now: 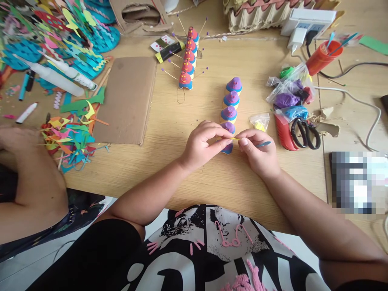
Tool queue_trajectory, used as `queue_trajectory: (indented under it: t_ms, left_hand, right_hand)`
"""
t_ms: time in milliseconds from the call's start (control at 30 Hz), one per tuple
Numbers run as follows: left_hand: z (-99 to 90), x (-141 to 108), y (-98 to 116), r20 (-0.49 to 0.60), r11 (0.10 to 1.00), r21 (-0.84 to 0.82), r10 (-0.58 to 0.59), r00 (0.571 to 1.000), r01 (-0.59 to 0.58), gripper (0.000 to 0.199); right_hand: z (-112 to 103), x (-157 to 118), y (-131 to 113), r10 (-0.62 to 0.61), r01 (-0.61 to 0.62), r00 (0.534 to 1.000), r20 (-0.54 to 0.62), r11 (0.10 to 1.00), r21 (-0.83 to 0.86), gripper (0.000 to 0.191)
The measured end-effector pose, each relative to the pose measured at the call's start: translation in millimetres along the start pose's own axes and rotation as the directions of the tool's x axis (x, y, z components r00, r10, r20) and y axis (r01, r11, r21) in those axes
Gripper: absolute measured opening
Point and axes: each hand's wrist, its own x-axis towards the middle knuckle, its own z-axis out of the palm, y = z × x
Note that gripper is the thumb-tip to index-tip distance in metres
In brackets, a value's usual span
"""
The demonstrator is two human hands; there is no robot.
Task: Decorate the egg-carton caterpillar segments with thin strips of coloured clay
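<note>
A thin yellow strip (235, 138) is pinched between the fingertips of my left hand (201, 144) and my right hand (259, 152). My right hand also keeps a small blue tool (263, 144) tucked among its fingers. Just beyond and partly behind my fingers stretches a row of purple and blue clay bumps (229, 113) with small faces, on a pale base; its near end is partly hidden. A similar red and blue row (189, 56) with purple-tipped sticks stands farther back. Yellow clay in a clear bag (260, 122) lies beyond my right hand.
Black-handled scissors (305, 134), bagged clay (287, 97) and an orange cup (325, 57) are at right, near a power strip (308, 22). Cardboard (125, 99) and paper scraps (71, 137) lie left, beside another person's arm (38, 178).
</note>
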Motion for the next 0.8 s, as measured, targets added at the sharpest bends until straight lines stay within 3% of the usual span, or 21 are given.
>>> queue_trajectory:
  t_ms: [233, 567, 800]
  left_hand:
    - [0.5, 0.0, 3.2, 0.003, 0.998, -0.034, -0.051, 0.999, 0.051, 0.005]
    - [0.6, -1.7, -2.8, 0.033, 0.998, -0.043, -0.051, 0.998, 0.053, 0.007]
    - [3.1, -4.6, -3.9, 0.024, 0.999, -0.052, -0.013, 1.000, 0.014, 0.021]
  right_hand:
    - [1.6, -0.9, -4.9, -0.086, 0.094, 0.993, 0.078, 0.991, -0.099, 0.035]
    - [1.6, -4.4, -5.8, -0.176, 0.171, 0.984, -0.006, 0.963, -0.211, 0.023]
    - [1.8, -3.4, -2.4, -0.128, 0.112, 0.987, -0.092, 0.980, -0.165, 0.025]
